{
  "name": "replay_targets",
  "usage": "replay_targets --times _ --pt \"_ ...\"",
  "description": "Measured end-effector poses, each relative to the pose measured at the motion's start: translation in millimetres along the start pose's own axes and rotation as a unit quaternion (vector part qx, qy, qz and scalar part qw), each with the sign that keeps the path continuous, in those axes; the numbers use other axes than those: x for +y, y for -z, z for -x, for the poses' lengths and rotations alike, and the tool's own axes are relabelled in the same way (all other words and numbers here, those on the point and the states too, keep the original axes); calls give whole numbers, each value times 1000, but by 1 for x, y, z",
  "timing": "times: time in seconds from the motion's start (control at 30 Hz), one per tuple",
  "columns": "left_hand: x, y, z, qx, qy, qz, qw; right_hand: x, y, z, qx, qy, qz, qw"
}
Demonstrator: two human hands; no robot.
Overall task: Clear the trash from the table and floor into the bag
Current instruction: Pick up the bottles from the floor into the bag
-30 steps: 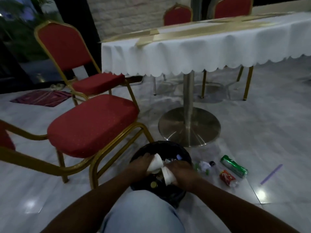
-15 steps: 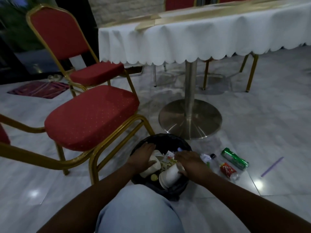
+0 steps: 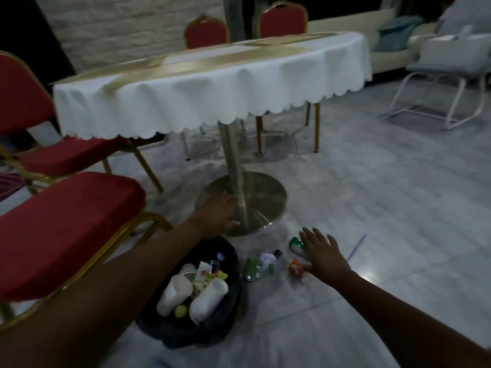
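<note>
**Floor litter beside open bag**

Nearest the camera, black bag [image 3: 212, 325] lies open on the floor, holding white cups [image 3: 207, 298]. Right hand [image 3: 322, 257], fingers spread and empty, hovers over green can [image 3: 296, 244] and red wrapper [image 3: 295, 267]. Beyond, left hand [image 3: 216, 216], fingers loosely open, empty, reaches by the bench base [image 3: 265, 200].

cups [image 3: 204, 300] in bag [image 3: 228, 325] | bottle [image 3: 255, 268] right of bag | table [image 3: 212, 86] behind
</note>
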State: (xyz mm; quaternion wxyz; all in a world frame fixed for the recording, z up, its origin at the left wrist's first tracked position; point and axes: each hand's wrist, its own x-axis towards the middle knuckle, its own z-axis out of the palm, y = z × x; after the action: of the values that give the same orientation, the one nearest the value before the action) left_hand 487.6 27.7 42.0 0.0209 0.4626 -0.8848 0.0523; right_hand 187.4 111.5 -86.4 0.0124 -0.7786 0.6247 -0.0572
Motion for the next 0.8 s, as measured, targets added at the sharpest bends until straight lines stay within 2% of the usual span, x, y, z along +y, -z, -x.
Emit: replay_targets --times 0.13,0.27,0.47,0.67,0.73,0.8 --pt "65 -27 -56 -6 -51 22 998 31 -12 5 -22 -61 -21 998" --pt "116 -68 -87 -14 -50 49 997 48 -32 1 -48 -86 -53 994" --pt "127 -167 -83 -121 46 151 980 54 -86 -16 -81 -83 -70 991" --pt "117 -267 -58 -154 92 98 979 46 -153 -31 -118 -62 -81 988" --pt "113 -301 -55 -184 144 95 968 43 -173 -37 -147 -67 -80 984" --pt "113 -326 -56 -182 168 99 964 40 -191 -43 -163 -78 -83 980"
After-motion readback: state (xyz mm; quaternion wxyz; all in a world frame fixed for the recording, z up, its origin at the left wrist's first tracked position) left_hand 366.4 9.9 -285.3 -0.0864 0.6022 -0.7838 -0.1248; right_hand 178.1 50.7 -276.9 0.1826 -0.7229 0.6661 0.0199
